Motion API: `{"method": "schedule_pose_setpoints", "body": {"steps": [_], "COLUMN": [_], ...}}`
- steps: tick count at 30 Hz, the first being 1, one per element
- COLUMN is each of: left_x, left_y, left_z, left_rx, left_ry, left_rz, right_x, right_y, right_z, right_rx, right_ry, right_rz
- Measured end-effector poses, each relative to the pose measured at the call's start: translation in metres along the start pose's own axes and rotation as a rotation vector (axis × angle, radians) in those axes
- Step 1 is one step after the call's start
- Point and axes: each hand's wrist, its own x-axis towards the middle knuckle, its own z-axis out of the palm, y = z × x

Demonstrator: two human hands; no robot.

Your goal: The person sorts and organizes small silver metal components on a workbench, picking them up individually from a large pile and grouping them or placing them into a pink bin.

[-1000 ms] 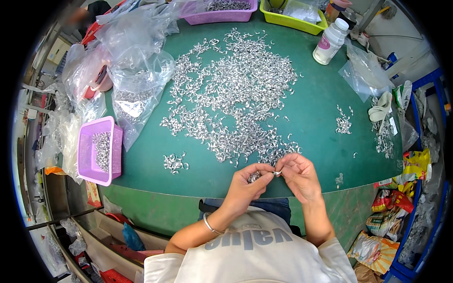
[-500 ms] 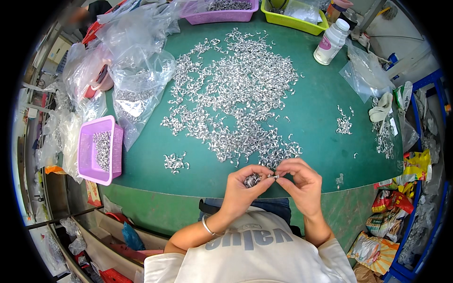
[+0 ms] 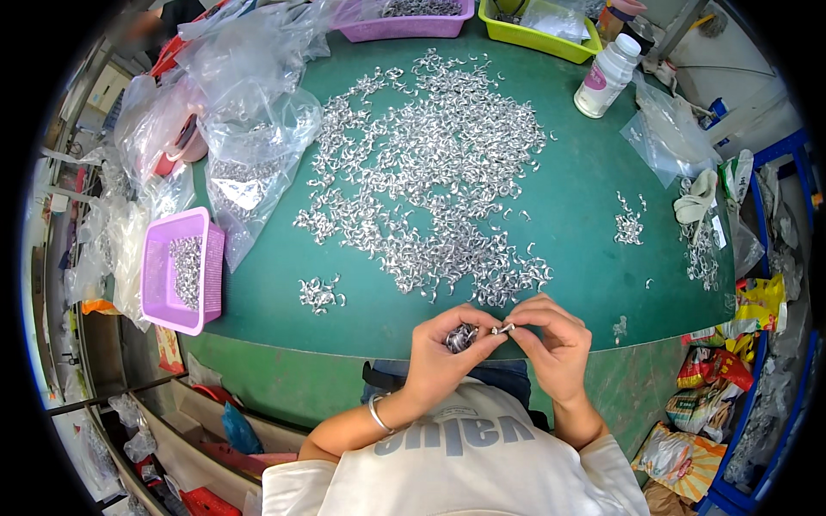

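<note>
Purple plastic forms the basket [image 3: 212, 275] at left, holding silvery curved bits [image 3: 187, 273]; a clear bag [image 3: 262, 196] lies beside it. Across the green worktop [image 3: 594, 198] spreads a broad heap [image 3: 465, 142] of similar bits. The left hand [image 3: 430, 357] curls its fingers round a clump [image 3: 462, 338], thumb and forefinger nearly meeting at a small metal piece [image 3: 506, 328] above the worktop's near edge; the right hand [image 3: 559, 351] pinches that piece. Farther right sits a white bottle [image 3: 602, 86].

Curved silver metal pieces [image 3: 461, 339] in left hand [image 3: 436, 354]: partly covered; count indeterminable.
Purple rectangular plastic tray [image 3: 404, 31]: cut off by upper edge.
</note>
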Motion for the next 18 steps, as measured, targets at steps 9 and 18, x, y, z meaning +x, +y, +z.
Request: {"method": "schedule_pose_setpoints", "body": {"steps": [9,18], "left_x": [0.005,0.008], "left_y": [-0.006,-0.021], "left_z": [-0.009,-0.015], "left_rx": [-0.422,-0.752], "left_ry": [-0.163,-0.34], "left_rz": [-0.363,-0.38], "right_x": [0.01,0.053], "right_y": [0.018,0.074], "right_z": [-0.012,-0.015], "right_rx": [-0.119,-0.998], "right_ry": [0.033,0.073], "right_rz": [0.05,-0.093]}}
